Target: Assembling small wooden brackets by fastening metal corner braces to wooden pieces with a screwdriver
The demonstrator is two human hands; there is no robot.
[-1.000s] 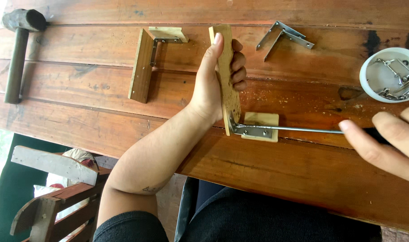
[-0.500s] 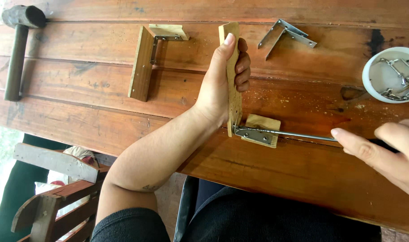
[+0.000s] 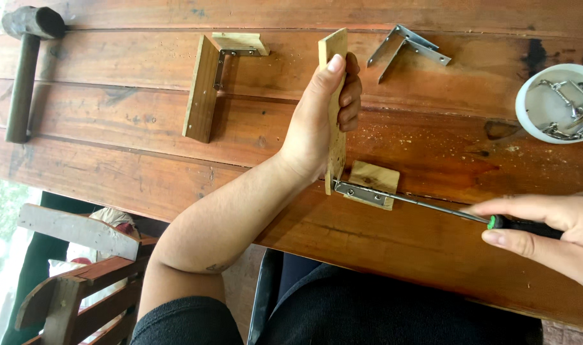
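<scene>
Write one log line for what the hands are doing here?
left hand: grips upright pale wooden slat | right hand: holds green-collared screwdriver, tip at grey metal corner bracket on small wooden block | brown wooden table

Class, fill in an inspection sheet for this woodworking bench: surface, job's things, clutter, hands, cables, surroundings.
Surface: wooden plank table, sawdust specks near the middle.
Job's things: upright wood strip, small wood block with metal bracket, screwdriver.
Clutter: hammer, finished wood-and-bracket piece, two loose angle brackets, white bowl of metal hardware.
Hands: left hand grips the strip; right hand holds the screwdriver.
Cables: nothing seen.
Surroundings: wooden chair lower left.
</scene>
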